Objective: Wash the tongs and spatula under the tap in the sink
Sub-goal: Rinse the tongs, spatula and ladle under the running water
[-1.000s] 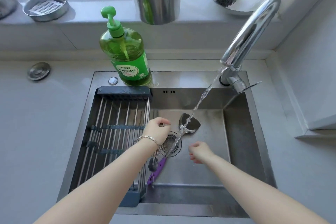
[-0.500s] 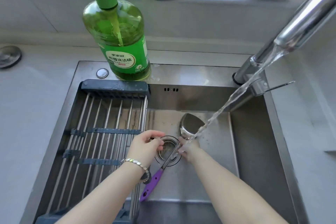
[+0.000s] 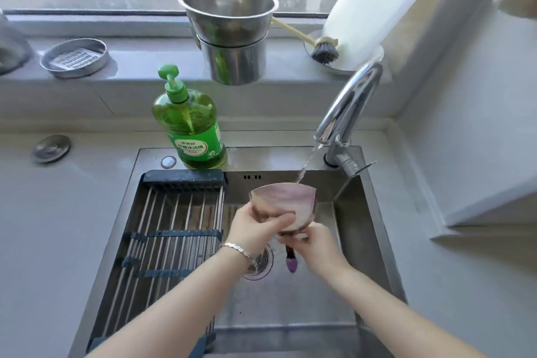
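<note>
The steel spatula (image 3: 286, 202) is held up over the sink (image 3: 374, 229), blade upright and facing me, its shiny face reflecting pink. Its purple handle end (image 3: 291, 263) hangs down below my hands. My right hand (image 3: 315, 244) grips the neck just under the blade. My left hand (image 3: 255, 227) presses fingers and thumb against the blade's lower left face. Water from the tap (image 3: 348, 107) lands on the blade's top edge. The tongs are not visible.
A roll-up drying rack (image 3: 162, 241) covers the sink's left half. A green soap bottle (image 3: 189, 125) stands behind it. On the sill are stacked steel pots (image 3: 232, 35), a brush (image 3: 322, 49), and a round steel dish (image 3: 74, 58). The drain (image 3: 261, 266) lies below my hands.
The spatula lay flat on the sink floor; now both hands have lifted it and stood its blade upright under the stream. The view has tilted up and back.
</note>
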Action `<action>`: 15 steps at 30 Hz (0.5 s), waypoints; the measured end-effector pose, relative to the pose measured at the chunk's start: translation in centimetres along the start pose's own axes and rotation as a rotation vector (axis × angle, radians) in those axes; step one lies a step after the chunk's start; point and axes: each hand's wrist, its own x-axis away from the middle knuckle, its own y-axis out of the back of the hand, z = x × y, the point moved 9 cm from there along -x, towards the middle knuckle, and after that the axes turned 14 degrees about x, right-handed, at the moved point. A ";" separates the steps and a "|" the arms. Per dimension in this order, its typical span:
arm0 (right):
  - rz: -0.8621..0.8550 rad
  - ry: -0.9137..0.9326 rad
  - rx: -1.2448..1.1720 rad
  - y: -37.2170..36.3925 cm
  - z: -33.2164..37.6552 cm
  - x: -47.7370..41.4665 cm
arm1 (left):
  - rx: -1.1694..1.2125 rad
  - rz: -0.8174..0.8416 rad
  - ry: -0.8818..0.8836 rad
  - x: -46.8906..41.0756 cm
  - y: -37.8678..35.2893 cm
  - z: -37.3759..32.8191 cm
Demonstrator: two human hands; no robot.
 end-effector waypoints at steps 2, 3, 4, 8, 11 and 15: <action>0.081 0.045 0.096 0.7 0.9 0.4 | 0.008 -0.035 -0.015 0.5 -0.5 -1.2; 0.121 0.060 0.084 1.1 1.4 0.6 | 0.011 -0.051 -0.023 0.7 -0.8 -1.7; 0.153 0.073 0.025 1.4 1.9 0.8 | 0.008 -0.073 -0.027 0.8 -0.8 -2.0; 0.088 0.019 -0.328 2.5 3.0 0.8 | -0.062 -0.251 0.032 0.8 -0.5 -1.9; -0.116 -0.102 -0.282 3.3 2.8 -0.4 | -0.021 -0.311 0.105 0.5 -1.2 -1.4; -0.264 -0.320 -0.171 4.7 2.6 -0.9 | -0.033 -0.209 0.143 0.0 -2.0 -1.1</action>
